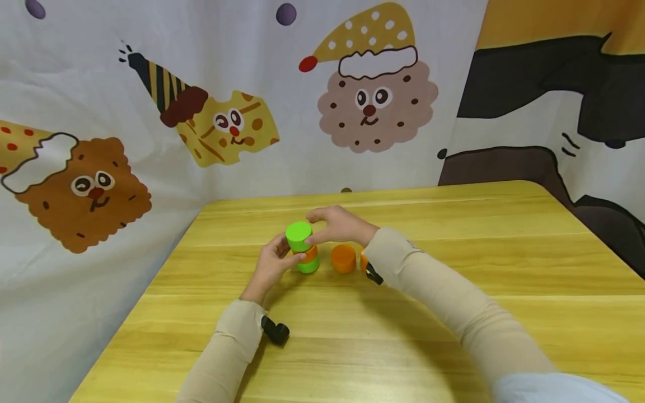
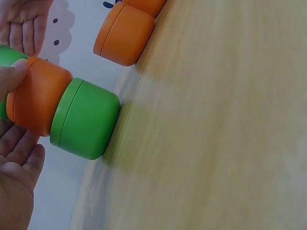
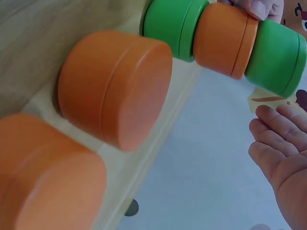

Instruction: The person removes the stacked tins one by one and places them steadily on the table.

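Three round lidded containers stand stacked. A green container (image 2: 86, 120) is on the table, an orange container (image 2: 43, 96) sits above it, and another green container (image 1: 299, 236) tops the stack. My left hand (image 1: 272, 263) holds the stack around the middle, its thumb on the orange container near the lid seam and its fingers on the other side. Beside the top green container is my right hand (image 1: 344, 225), palm toward the stack; in the right wrist view its fingers (image 3: 276, 127) are extended and apart from the container.
To the right of the stack an orange container (image 1: 344, 259) stands on the wooden table (image 1: 322, 347). A second orange container (image 3: 53, 177) stands next to it, mostly hidden by the right wrist in the head view. A cartoon-printed cloth (image 1: 297, 168) hangs behind the table.
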`<action>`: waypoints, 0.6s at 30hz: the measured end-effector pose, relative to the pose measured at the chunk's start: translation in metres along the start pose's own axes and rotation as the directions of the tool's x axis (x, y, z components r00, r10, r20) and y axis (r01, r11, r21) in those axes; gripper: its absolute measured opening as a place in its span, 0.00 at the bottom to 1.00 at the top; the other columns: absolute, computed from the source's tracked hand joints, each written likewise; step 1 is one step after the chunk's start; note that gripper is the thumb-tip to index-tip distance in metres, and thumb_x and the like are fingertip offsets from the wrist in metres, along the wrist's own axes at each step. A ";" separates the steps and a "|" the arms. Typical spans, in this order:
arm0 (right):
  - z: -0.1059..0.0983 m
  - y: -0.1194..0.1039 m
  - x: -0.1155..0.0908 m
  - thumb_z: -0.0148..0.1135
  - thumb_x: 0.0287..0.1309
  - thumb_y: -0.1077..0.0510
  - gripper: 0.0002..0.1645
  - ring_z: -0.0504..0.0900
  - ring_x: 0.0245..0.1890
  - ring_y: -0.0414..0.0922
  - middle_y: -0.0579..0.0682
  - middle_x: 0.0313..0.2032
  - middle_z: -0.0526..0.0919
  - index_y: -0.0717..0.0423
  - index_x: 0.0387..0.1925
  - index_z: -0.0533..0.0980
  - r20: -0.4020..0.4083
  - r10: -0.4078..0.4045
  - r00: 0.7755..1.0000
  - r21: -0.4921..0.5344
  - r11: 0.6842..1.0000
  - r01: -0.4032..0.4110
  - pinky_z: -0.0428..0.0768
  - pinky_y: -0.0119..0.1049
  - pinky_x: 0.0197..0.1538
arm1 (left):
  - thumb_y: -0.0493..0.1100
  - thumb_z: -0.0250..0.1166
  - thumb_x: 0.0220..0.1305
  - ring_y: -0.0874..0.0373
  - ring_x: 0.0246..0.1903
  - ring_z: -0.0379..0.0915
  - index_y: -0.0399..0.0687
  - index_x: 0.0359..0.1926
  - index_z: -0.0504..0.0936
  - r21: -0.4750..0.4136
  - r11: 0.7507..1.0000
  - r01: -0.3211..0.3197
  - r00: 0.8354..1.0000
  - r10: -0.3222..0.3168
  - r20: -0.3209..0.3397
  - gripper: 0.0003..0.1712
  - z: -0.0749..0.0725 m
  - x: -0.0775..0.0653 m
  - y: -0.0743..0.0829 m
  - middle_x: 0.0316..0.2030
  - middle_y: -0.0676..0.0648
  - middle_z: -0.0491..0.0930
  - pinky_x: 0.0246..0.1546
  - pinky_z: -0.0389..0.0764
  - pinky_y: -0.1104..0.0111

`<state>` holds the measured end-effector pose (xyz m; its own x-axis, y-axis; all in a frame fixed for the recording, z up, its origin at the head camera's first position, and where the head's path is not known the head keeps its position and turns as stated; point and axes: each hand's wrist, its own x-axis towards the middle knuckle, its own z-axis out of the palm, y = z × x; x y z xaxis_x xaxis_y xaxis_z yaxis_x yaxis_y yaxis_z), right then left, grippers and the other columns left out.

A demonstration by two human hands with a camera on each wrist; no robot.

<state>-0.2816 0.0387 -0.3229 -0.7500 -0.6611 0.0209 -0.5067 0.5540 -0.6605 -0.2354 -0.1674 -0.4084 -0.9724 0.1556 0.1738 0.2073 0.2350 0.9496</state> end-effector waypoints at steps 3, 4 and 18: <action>0.003 -0.003 0.002 0.68 0.50 0.44 0.39 0.70 0.60 0.49 0.53 0.59 0.73 0.56 0.61 0.68 -0.001 0.006 1.000 0.010 1.000 -0.006 0.69 0.46 0.62 | 0.41 0.70 0.53 0.52 0.56 0.69 0.48 0.59 0.72 0.006 1.000 -0.001 1.000 0.001 -0.002 0.31 0.000 0.001 -0.001 0.54 0.44 0.75 0.64 0.63 0.59; 0.003 -0.003 0.002 0.68 0.50 0.44 0.39 0.70 0.60 0.48 0.52 0.59 0.73 0.55 0.61 0.69 -0.002 0.006 1.000 0.016 1.000 -0.006 0.69 0.45 0.62 | 0.41 0.70 0.53 0.52 0.56 0.69 0.48 0.59 0.72 0.006 1.000 0.000 1.000 0.000 -0.001 0.31 0.000 0.001 -0.001 0.54 0.44 0.75 0.64 0.63 0.59; 0.012 -0.007 0.005 0.67 0.52 0.49 0.30 0.74 0.54 0.44 0.48 0.54 0.76 0.52 0.56 0.72 -0.021 0.013 1.000 0.068 0.998 -0.012 0.74 0.41 0.57 | 0.43 0.70 0.53 0.52 0.56 0.70 0.48 0.59 0.72 0.017 1.000 0.003 1.000 -0.003 0.008 0.31 0.001 0.000 0.001 0.54 0.44 0.76 0.63 0.64 0.58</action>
<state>-0.2764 0.0256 -0.3269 -0.7652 -0.6432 0.0277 -0.4678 0.5259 -0.7103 -0.2351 -0.1665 -0.4082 -0.9721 0.1627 0.1690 0.2066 0.2517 0.9455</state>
